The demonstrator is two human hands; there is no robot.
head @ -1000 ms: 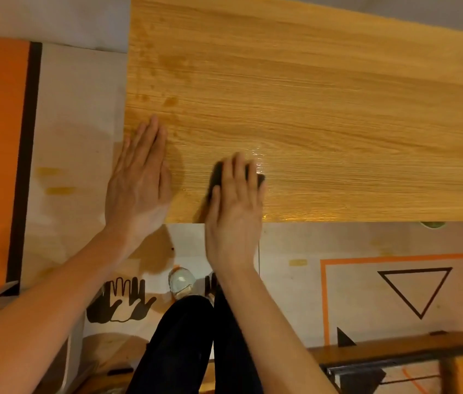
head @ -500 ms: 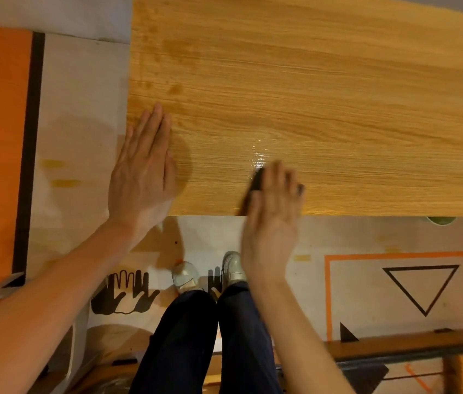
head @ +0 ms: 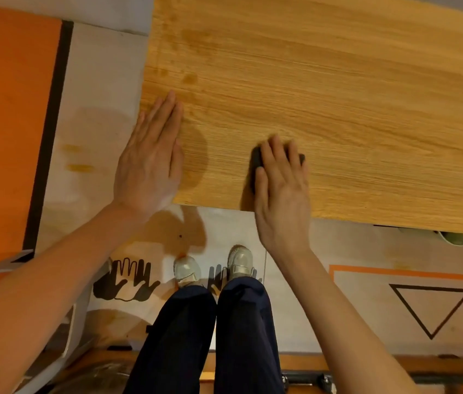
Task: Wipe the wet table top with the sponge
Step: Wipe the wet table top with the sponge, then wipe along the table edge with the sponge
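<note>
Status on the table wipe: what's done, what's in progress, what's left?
Done: nothing certain; the table top near the front edge shows no clear sheen. In hand: the right hand presses flat on the dark sponge by the front edge, while the left hand rests flat at the left corner. Left: darker spots near the far left, and the right stretch.

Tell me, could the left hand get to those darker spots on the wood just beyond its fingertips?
Probably yes. The left hand lies flat on the table top near its left edge, and the darker spots sit a little beyond its fingertips with only bare wood between. The right hand and sponge are off to the side.
</note>
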